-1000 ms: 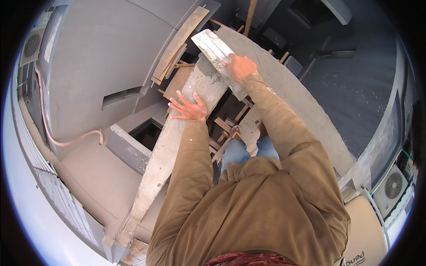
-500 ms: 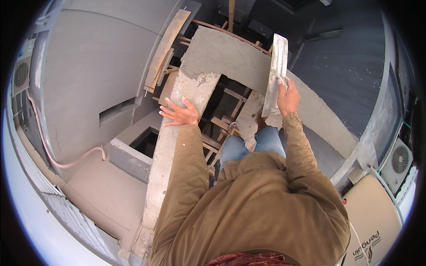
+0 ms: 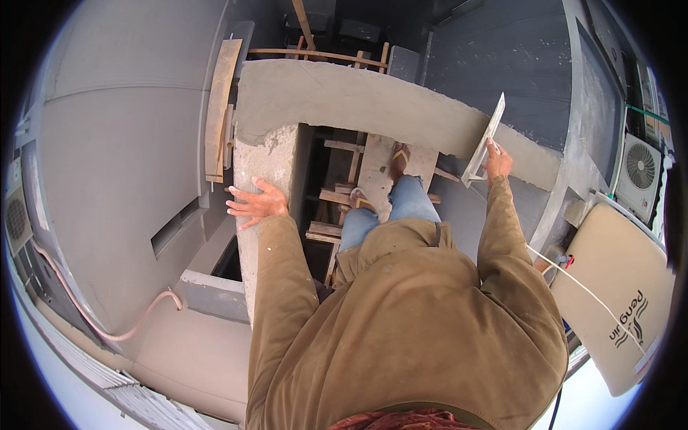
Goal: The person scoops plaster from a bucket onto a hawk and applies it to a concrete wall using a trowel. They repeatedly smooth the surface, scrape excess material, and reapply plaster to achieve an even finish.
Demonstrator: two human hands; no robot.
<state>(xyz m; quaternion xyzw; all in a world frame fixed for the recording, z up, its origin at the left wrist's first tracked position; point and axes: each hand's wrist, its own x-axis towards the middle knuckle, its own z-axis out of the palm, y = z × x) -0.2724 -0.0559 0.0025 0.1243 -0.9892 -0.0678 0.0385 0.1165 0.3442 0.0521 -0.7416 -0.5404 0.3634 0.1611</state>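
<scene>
Right hand (image 3: 498, 159) closed around a metal trowel (image 3: 485, 141), tilted at the right end of the far concrete beam (image 3: 344, 97). Left hand (image 3: 258, 202), spread wide, rests on the left ledge (image 3: 269, 159). The trowel's handle is largely hidden; blade contact is indeterminable.

Finishing trowel (image 3: 486, 140): handle (largely) concealed by the right hand (image 3: 498, 162). Concrete beam (image 3: 267, 161): near stretch hidden beneath left sleeve (image 3: 281, 287). Red cloth (image 3: 401, 421): cropped below.
</scene>
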